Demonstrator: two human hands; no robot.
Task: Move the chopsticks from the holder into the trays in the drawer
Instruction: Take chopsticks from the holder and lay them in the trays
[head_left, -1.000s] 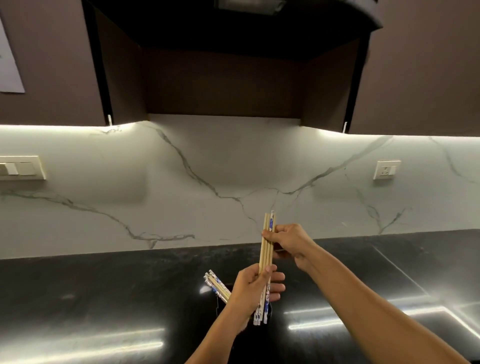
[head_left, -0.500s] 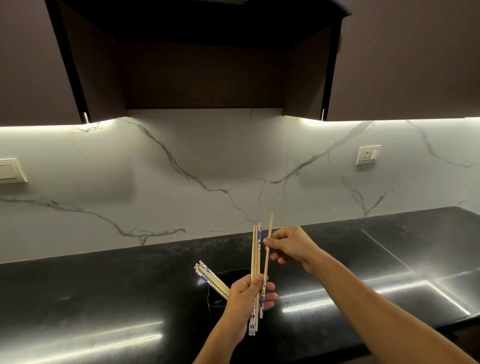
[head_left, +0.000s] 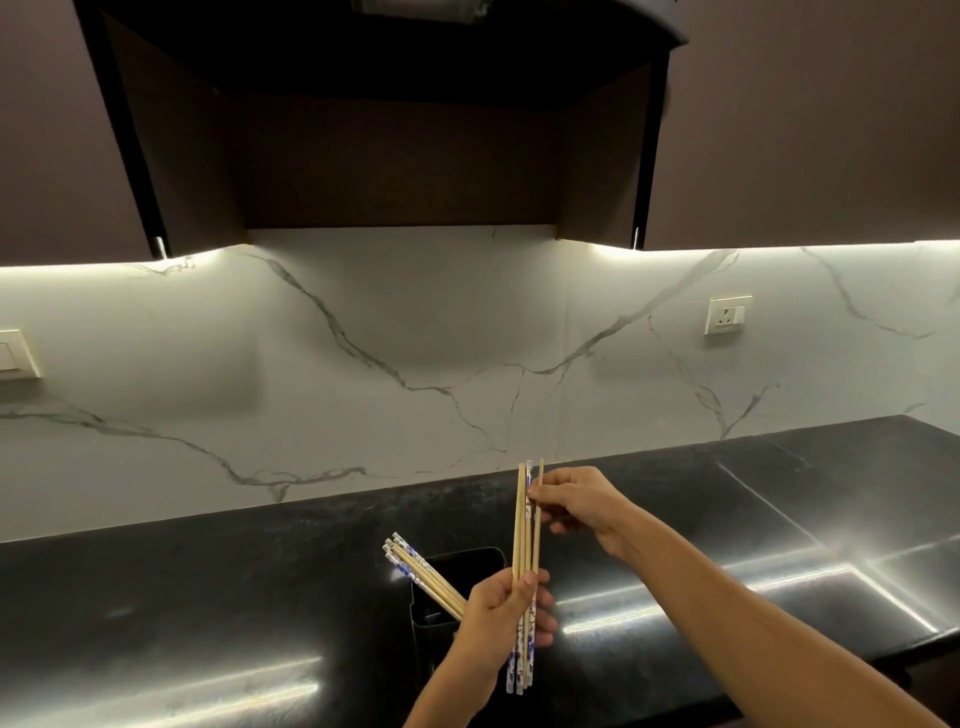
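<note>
Cream plastic: a switch plate (head_left: 15, 356) sits far left on the white, grey-veined marble backsplash (head_left: 363, 322), above the glossy black stone countertop (head_left: 208, 597). Near the middle stands a black rectangular holder (head_left: 434, 642). Pale wooden chopsticks with blue-and-white patterned ends (head_left: 426, 579) lean out of it, their long axes slanting up and to the left, patterned ends uppermost. Just right of the holder, the left hand (head_left: 498, 618) has its fingers and thumb curled round the lower part of a held bundle of chopsticks (head_left: 522, 530). The bundle stands almost upright in the air over the counter, with several patterned ends pointing down and one pointing up. The right hand (head_left: 576, 504) pinches the bundle near its top between thumb and fingertips. Further right, a cream wall socket (head_left: 727, 315) is set into the backsplash.
</note>
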